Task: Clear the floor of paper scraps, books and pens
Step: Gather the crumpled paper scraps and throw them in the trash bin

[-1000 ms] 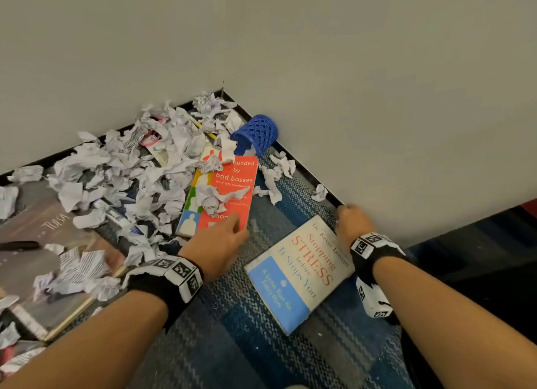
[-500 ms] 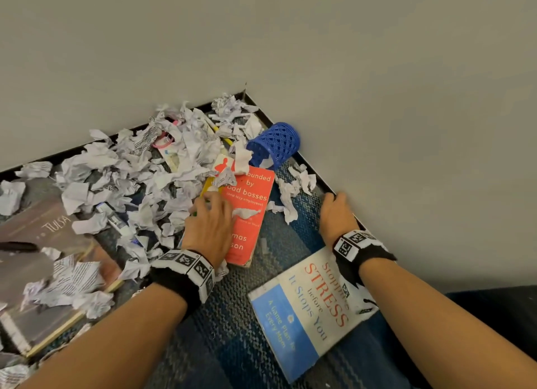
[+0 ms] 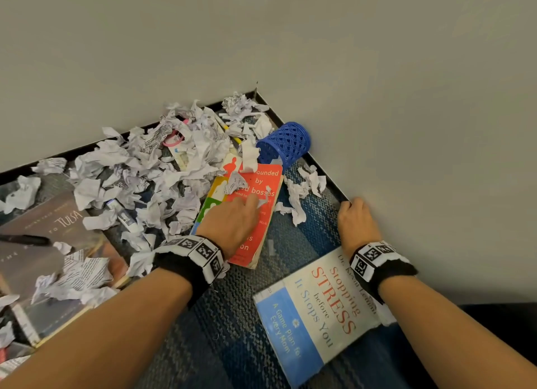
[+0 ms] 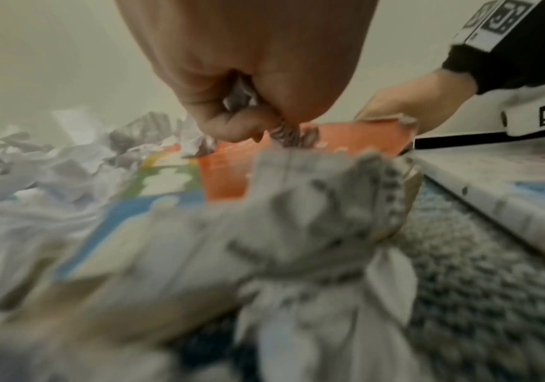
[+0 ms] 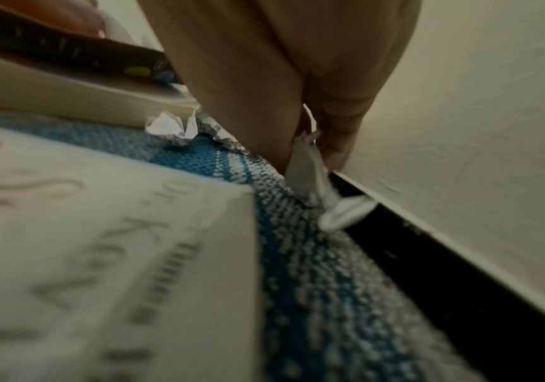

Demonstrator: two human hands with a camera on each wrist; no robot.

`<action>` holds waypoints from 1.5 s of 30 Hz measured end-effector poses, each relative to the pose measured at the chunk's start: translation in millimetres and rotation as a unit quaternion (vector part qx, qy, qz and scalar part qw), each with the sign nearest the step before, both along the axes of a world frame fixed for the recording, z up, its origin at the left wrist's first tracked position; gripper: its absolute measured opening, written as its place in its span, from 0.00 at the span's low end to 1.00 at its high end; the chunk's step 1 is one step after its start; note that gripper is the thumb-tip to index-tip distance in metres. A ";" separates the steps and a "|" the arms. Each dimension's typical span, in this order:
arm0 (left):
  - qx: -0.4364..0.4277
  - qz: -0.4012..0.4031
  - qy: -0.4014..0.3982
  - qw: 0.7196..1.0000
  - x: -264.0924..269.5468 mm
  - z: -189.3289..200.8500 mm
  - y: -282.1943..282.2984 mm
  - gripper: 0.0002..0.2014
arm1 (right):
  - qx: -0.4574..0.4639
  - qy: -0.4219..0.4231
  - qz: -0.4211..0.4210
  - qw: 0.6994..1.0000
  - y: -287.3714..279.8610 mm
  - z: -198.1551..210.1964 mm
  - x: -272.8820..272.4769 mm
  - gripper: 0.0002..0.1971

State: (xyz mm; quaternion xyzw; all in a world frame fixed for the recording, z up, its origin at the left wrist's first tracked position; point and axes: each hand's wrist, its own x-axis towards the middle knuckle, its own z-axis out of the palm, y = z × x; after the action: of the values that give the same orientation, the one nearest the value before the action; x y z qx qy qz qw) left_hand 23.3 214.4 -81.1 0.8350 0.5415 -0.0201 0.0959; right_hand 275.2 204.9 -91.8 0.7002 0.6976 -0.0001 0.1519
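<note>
My left hand [image 3: 250, 205] lies on the red paperback [image 3: 263, 185], fingers curled. In the left wrist view it holds crumpled paper scraps [image 4: 239, 96] in the palm and pinches one more [image 4: 289, 133] off the cover. My right hand [image 3: 353, 214] is down at the black baseboard [image 3: 325, 173]; its fingers pinch a white scrap [image 5: 309, 170] there. A white and blue book [image 3: 316, 310] lies under my right wrist. A heap of paper scraps [image 3: 145, 170] covers the carpet on the left. A grey book [image 3: 58, 243] at the left carries a black pen [image 3: 23, 239].
A blue mesh pen cup [image 3: 286, 146] lies on its side in the corner against the wall. A marker [image 3: 122, 214] and a yellow pencil [image 3: 236, 140] show among the scraps. More scraps [image 3: 302, 191] lie between the red book and the baseboard. Blue carpet [image 3: 226, 316] shows between my arms.
My left hand slid right across the red cover and gathered the scraps lying on it. My right hand reached forward along the wall and took the scrap there.
</note>
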 end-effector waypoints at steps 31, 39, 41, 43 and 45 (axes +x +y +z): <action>-0.013 0.145 -0.116 0.983 2.6 -5.1 17.5 0.25 | 0.019 0.271 0.056 0.961 40.6 -13.1 -41.3 0.19; 0.054 0.130 -0.030 0.990 9.3 -9.4 24.4 0.18 | 0.085 0.274 -0.026 0.958 42.8 -4.2 -29.1 0.37; 0.055 0.100 0.056 0.992 11.6 -9.1 22.6 0.12 | 0.042 0.229 -0.014 0.972 50.9 -10.1 -29.4 0.41; 0.077 0.105 0.071 0.989 12.3 -11.4 20.0 0.06 | -0.006 0.180 -0.009 0.984 55.8 -17.6 -32.9 0.37; 0.139 0.132 0.043 0.981 12.2 -15.1 21.2 0.03 | -0.026 0.149 0.005 0.989 53.9 -23.3 -36.8 0.29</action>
State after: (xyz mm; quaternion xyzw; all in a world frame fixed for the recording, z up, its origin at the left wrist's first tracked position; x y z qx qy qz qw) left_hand 35.4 235.5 -96.2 0.7595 0.6484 0.0324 -0.0422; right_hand 238.4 258.8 -115.2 0.6848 0.7155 -0.1217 0.0649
